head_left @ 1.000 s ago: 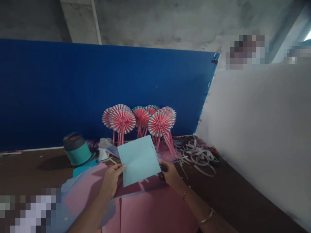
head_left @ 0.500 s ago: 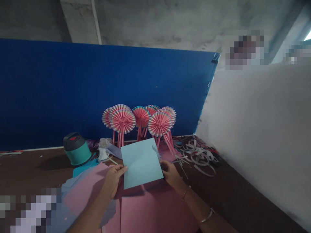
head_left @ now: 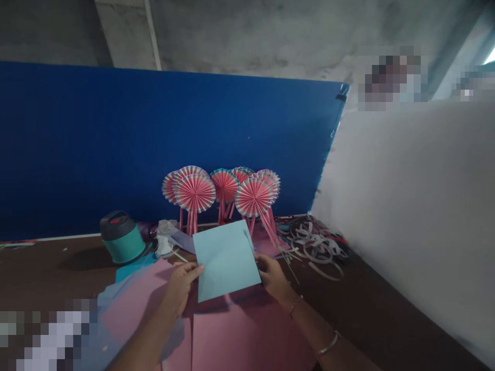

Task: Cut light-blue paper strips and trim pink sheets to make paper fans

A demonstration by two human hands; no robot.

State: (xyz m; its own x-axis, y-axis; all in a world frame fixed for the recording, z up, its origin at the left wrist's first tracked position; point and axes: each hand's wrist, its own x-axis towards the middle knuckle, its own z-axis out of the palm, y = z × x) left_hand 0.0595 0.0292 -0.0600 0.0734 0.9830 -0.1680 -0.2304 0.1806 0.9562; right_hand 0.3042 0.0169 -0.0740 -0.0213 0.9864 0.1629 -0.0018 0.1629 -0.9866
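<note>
Board: a blue board point(head_left: 154, 144) stands behind the paper fans point(head_left: 195, 193).
Table: a brown table point(head_left: 50, 268) lies under pink paper point(head_left: 247, 337).
Sheet: a pale blue sheet point(head_left: 226, 260) is over the pink paper.
Hands: your left hand point(head_left: 180, 288) and right hand point(head_left: 273, 278) grip its side edges.

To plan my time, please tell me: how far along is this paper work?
Done: several pleated paper fans on pink sticks stand against the blue board. In hand: a light blue sheet, pinched by the left hand, the right hand at its edge. Left: pink sheets lie flat, apparently uncut.
</note>
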